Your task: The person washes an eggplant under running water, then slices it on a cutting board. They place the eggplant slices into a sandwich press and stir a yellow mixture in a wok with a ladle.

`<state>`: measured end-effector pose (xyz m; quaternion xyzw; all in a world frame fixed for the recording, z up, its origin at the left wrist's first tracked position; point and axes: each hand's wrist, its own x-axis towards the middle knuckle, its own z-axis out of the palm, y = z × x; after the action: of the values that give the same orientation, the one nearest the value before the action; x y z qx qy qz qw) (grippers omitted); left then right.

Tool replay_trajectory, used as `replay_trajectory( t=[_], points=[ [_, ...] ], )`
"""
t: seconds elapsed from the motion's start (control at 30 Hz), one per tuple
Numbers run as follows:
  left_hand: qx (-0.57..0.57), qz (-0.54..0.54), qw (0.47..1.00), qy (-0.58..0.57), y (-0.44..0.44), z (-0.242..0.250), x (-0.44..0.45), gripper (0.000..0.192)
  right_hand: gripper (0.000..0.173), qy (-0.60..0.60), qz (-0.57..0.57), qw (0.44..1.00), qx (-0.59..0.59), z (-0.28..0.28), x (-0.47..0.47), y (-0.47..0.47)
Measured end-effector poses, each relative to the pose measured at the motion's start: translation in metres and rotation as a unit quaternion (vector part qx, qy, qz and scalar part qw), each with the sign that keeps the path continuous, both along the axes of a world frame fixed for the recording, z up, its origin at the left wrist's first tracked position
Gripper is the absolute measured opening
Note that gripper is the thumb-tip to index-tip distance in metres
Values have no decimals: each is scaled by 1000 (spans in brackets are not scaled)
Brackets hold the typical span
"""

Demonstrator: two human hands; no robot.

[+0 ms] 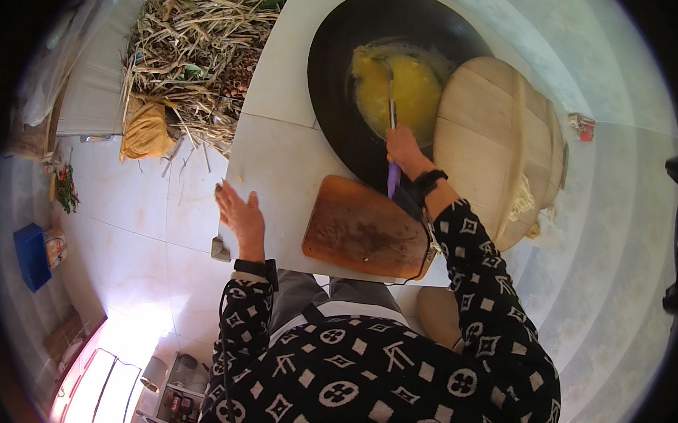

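My right hand (pixel 407 149) grips a cooking utensil by its purple handle (pixel 393 180). The utensil's metal shaft (pixel 393 109) runs down into yellow liquid (pixel 415 93), which looks like beaten egg, and its head is mostly hidden there. This liquid lies in the bottom of a large black wok (pixel 336 86) set into the tiled counter (pixel 278 169). My left hand (pixel 241 216) is empty, fingers apart, over the counter's left edge. Just below the wok lies a brown wooden cutting board (pixel 361 229), partly behind my right forearm.
A large round wooden lid (pixel 479 121) overlaps the wok's right side, with a crumpled cloth (pixel 522 199) on it. Dry stalks (pixel 198 63) are heaped left of the counter, beside an orange-yellow bag (pixel 146 132). A blue bin (pixel 32 257) and a shelf with jars (pixel 181 392) stand farther left.
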<state>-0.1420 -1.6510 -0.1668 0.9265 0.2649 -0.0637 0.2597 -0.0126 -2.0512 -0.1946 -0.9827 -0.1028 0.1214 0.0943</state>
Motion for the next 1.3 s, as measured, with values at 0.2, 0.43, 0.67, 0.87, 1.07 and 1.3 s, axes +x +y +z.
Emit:
replay_trajectory(
  t=[0.2,0.43,0.67,0.87,1.07,1.3],
  points=[
    [24,-266,963,28,-48,14,9,104,20,141,-135,979,59,49,-96,-4],
    [117,-357,918,129,-56,4,31,126,13,105,116,969,-193,18,-111,-68],
    [159,-370,912,80,-60,-9,31,99,12,-28,216,952,-214,8,-7,-66],
    [221,-367,898,97,-70,-18,28,84,10,-29,267,928,-258,14,38,-23],
    [230,-345,901,127,-85,-5,49,75,15,116,-154,977,93,20,-35,15],
    [139,-433,885,102,-98,1,83,83,16,145,-38,989,-17,71,-134,-14]
  ],
)
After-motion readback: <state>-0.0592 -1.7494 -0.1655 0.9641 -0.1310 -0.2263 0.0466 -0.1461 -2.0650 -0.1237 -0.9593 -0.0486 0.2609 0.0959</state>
